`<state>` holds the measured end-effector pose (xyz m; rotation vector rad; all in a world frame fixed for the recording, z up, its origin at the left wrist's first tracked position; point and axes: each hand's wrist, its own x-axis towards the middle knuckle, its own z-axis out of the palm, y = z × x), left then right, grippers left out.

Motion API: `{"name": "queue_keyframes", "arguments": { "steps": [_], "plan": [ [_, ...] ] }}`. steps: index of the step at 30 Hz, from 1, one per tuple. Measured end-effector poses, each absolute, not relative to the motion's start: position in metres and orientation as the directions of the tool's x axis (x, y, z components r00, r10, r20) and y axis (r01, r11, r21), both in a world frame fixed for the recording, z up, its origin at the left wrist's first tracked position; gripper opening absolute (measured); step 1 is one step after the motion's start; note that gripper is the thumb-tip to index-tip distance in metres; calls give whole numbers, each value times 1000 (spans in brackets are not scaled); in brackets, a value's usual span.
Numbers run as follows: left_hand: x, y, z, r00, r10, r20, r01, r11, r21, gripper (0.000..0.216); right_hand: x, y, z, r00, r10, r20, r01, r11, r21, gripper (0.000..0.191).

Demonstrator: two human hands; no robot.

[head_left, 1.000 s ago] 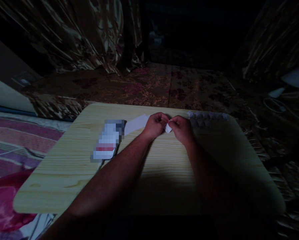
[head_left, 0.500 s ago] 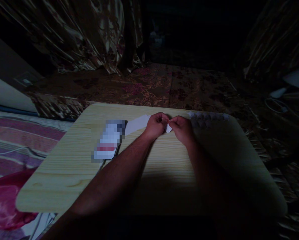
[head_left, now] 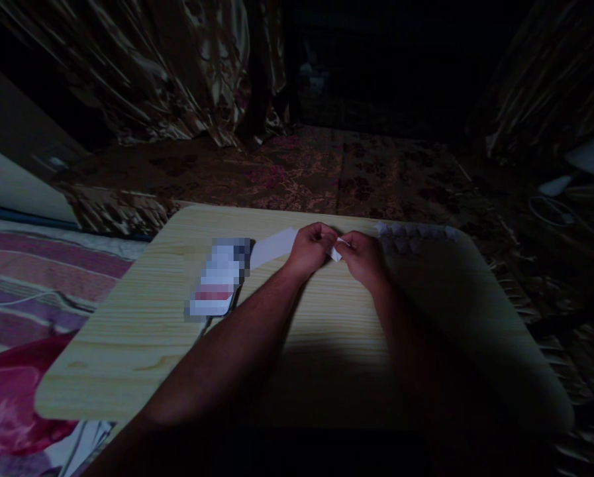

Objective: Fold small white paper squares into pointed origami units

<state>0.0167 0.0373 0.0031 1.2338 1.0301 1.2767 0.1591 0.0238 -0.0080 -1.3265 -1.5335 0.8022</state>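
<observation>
Both my hands meet over the far middle of a light wooden table [head_left: 142,331]. My left hand [head_left: 310,248] and my right hand [head_left: 362,257] are closed, their fingertips pinching a small folded piece of white paper [head_left: 335,253] between them. Only a corner of that paper shows. A white paper sheet [head_left: 271,246] lies flat on the table just left of my left hand. Several small folded paper pieces [head_left: 416,233] stand in a row along the far edge, right of my right hand.
A blurred rectangular object [head_left: 218,279] lies on the table left of the sheet. Striped bedding [head_left: 33,291] and red cloth [head_left: 8,391] lie to the left. Dark patterned fabric [head_left: 297,169] spreads beyond the table. A white cable [head_left: 549,211] lies far right.
My hands have stayed together over the same spot; less of the small white paper shows between the fingertips now. The view has shifted slightly.
</observation>
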Motion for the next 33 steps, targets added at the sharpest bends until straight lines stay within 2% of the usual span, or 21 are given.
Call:
{"name": "queue_keyframes", "arguments": {
  "steps": [6, 13, 21, 33],
  "plan": [
    [16, 37, 3, 77, 992, 98, -140, -87, 986, 16, 159, 23, -8, 17, 977, 213, 374, 192, -908, 17],
    [16, 41, 1, 18, 998, 58, -207, -53, 977, 20, 159, 21, 1, -1, 991, 132, 150, 130, -980, 25],
    [15, 41, 0, 28, 997, 75, -234, -66, 970, 20, 158, 19, 4, -24, 988, 151, 353, 149, -924, 16],
    [15, 42, -2, 67, 994, 81, -159, -69, 985, 22, 160, 23, -5, 9, 986, 167, 260, 159, -953, 13]
  ]
}}
